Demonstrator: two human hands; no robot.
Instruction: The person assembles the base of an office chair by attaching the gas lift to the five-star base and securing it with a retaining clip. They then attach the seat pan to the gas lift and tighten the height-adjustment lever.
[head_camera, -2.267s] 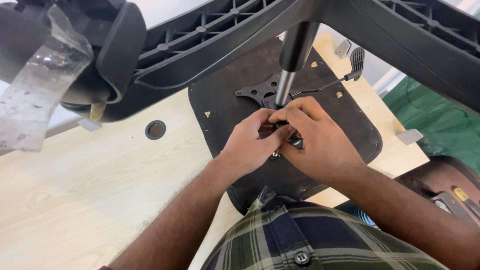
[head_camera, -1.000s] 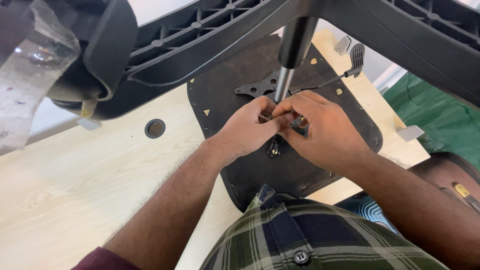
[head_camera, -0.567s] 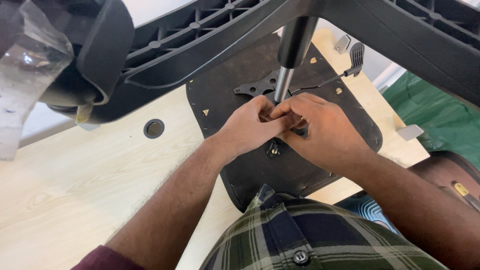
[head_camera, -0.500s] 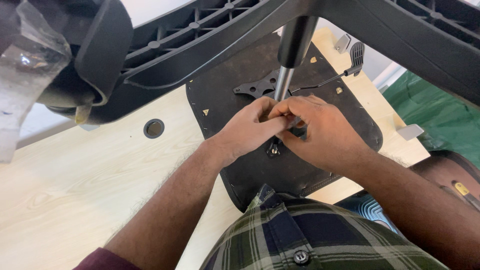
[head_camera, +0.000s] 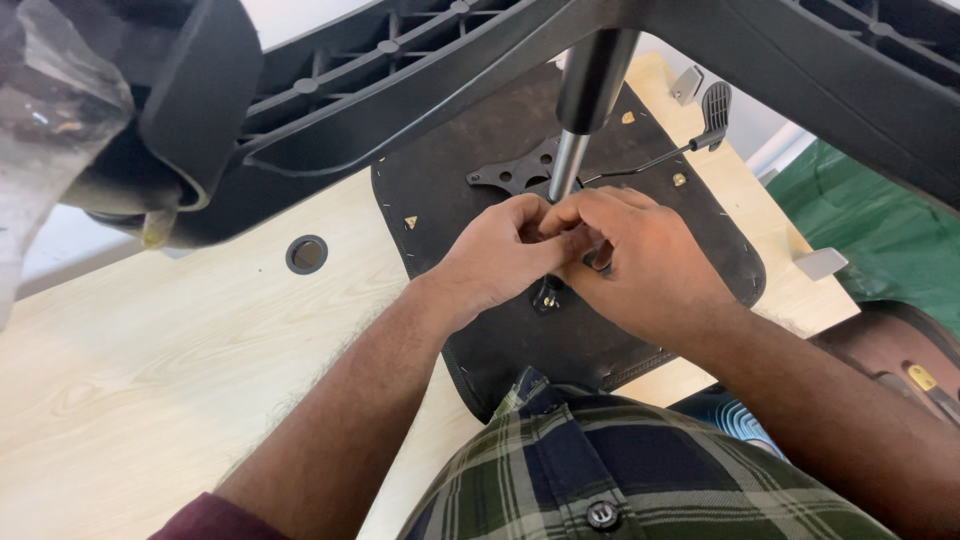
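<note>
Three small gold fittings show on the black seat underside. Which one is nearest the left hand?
The gold fitting on the seat underside, just beyond the left hand. The other two lie farther off, near the adjustment lever.

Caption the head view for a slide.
Left hand and right hand meet at the mounting plate under an upturned chair seat.

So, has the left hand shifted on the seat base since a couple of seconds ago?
No. The left hand remains pressed against the right hand at the foot of the chrome gas-lift column, in the same place relative to it.
</note>
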